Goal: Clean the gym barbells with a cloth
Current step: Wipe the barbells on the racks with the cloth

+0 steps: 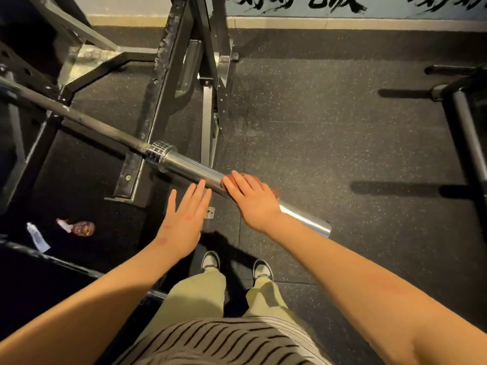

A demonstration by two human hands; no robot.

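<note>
Both bare forearms reach forward, the left hand point(181, 222) held palm down with straight, spread fingers, the right hand point(253, 201) just ahead, palm down, fingers nearly straight and close together.

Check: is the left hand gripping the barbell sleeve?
No, the left hand is open with straight fingers beside the barbell sleeve, while the right hand presses the reddish cloth onto it.

i stand on a black rubber floor point(329, 133) flecked with pale specks, with faint seams between its tiles. ahead, a beige skirting strip point(342, 22) runs under a pale blue wall point(390, 11) with black brush lettering. a scuffed black steel rack point(163, 83) rises on my left. a dark stand point(466, 122) on my right casts long shadows.
</note>
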